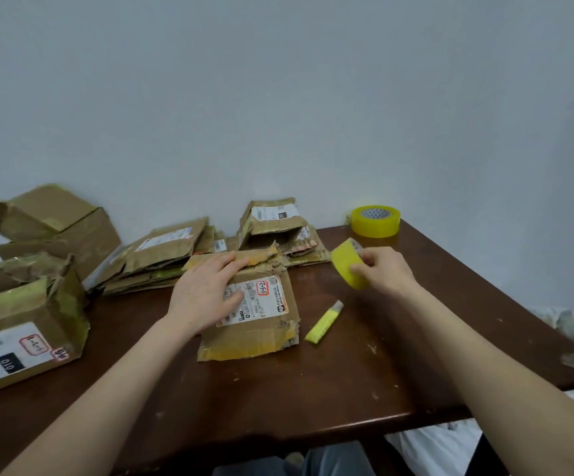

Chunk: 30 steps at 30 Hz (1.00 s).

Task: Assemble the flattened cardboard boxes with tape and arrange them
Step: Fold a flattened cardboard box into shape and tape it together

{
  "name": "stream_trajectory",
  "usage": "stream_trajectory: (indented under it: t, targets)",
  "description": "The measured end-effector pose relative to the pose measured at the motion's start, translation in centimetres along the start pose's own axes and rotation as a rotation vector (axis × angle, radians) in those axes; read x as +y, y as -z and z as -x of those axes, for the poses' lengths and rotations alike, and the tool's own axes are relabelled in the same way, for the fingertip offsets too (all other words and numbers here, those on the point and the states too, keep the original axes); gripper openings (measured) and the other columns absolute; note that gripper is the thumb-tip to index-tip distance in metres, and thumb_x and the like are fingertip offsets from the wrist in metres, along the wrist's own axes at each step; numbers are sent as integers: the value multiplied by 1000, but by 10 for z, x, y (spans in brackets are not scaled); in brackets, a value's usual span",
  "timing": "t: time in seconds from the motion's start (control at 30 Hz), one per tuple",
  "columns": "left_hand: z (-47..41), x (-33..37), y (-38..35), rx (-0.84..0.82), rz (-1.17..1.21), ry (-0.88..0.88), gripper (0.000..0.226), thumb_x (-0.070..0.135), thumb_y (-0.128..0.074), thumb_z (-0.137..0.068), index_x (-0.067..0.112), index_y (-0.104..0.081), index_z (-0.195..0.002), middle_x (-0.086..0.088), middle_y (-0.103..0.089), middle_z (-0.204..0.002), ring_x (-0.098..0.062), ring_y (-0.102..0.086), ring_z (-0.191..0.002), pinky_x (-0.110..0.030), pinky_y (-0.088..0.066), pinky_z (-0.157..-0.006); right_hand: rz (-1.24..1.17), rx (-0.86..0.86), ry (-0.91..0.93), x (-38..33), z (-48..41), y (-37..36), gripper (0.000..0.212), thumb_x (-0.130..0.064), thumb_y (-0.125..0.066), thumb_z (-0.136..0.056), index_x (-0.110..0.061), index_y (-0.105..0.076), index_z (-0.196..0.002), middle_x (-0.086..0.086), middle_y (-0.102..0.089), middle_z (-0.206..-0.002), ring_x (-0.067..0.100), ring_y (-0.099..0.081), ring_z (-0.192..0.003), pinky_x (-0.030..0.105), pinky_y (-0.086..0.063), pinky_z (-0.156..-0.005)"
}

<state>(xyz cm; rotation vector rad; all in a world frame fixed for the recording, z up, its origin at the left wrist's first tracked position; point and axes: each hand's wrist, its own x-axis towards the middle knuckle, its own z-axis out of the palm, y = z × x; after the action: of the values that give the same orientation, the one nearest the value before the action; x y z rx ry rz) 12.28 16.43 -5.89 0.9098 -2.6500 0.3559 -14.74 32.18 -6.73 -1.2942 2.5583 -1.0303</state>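
Under the left hand (206, 290), whose straight fingers press flat, lies one flattened brown cardboard box (254, 331) on the dark wooden surface (313, 389). The right hand (385, 269) pinches one yellow tape roll (345, 266); a second roll (376, 221) sits beyond it and one yellow cutter (323, 322) lies nearer. Beyond the left hand is a pile of flattened boxes (161, 255); at its left are at least three assembled boxes (27, 304).

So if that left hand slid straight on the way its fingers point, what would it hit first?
Probably the small propped-up box behind the flat box that the left hand rests on, just past its torn far edge; depth is unclear.
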Motion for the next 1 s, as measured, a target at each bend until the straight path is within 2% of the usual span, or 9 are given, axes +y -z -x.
stream_trajectory:
  t: [0.13, 0.2, 0.27, 0.43, 0.57, 0.67, 0.77, 0.87, 1.0]
  targets:
    - [-1, 3, 6, -44, 86, 35, 80, 66, -7, -74, 39, -32, -146, 11, -30, -154, -10, -30, -140, -31, -29, -110, -548, 51, 224, -52, -7, 19, 20, -19, -57, -95, -5, -71, -90, -3, -60, -77, 6, -51, -73, 25, -39, -65]
    - [-1, 5, 11, -57, 186, 45, 85, 63, 0, -72, 37, -35, -144, 11, -31, -153, -8, -29, -140, -29, -25, -111, -675, -38, 292, -86, -10, 25, 21, -22, -55, -97, -11, -72, -89, -6, -62, -74, 3, -53, -68, 18, -40, -61]
    - [0, 4, 16, -42, 410, 127, 81, 62, -4, -76, 33, -44, -141, 9, -39, -149, -8, -33, -137, -28, -25, -111, -648, -136, 357, -117, -15, 23, 26, -28, -56, -96, -10, -71, -84, -5, -60, -72, 6, -52, -68, 23, -40, -62]
    - [-10, -1, 34, 62, 1356, 499, 57, 62, -36, -90, 21, -63, -119, 4, -63, -125, -12, -55, -118, -36, -35, -108, -308, -241, 508, -167, -29, -4, 41, -30, -62, -90, 8, -61, -75, 6, -43, -65, 12, -39, -61, 30, -28, -58]
    - [-15, -2, 40, 177, 1248, 542, 34, 39, -63, -88, 5, -71, -93, -2, -71, -96, -13, -63, -96, -23, -44, -81, -141, -228, 533, -182, -38, -27, 48, -40, -64, -85, 3, -58, -65, 6, -43, -60, 15, -38, -56, 31, -29, -56]
    - [-17, -4, 39, 279, 1242, 586, 22, 23, -67, -88, 5, -67, -75, -10, -68, -82, -14, -59, -79, -23, -43, -72, -154, -258, 536, -187, -39, -29, 47, -41, -65, -85, -9, -49, -55, 7, -39, -57, 19, -35, -55, 34, -28, -57]
    - [-21, -8, 32, 333, 1239, 631, 28, 21, -64, -89, 16, -59, -62, -9, -68, -74, -18, -61, -77, -29, -45, -75, -184, -360, 563, -178, -39, -23, 44, -54, -72, -73, -10, -66, -78, 11, -61, -75, 26, -54, -67, 44, -43, -65]
    - [-23, -12, 26, 387, 1205, 684, 32, 21, -61, -91, 16, -54, -60, -3, -61, -67, -18, -56, -72, -33, -43, -73, -139, -484, 537, -158, -34, -18, 42, -42, -85, -66, -30, -61, -98, -7, -63, -97, 12, -60, -89, 30, -47, -73]
    - [-27, -6, 30, 425, 1134, 749, 32, 21, -55, -94, 14, -51, -63, 5, -56, -66, -14, -52, -72, -29, -38, -66, -285, -325, 559, -161, -33, -13, 34, -33, -80, -73, -26, -61, -101, -6, -63, -94, 10, -59, -84, 22, -45, -69]
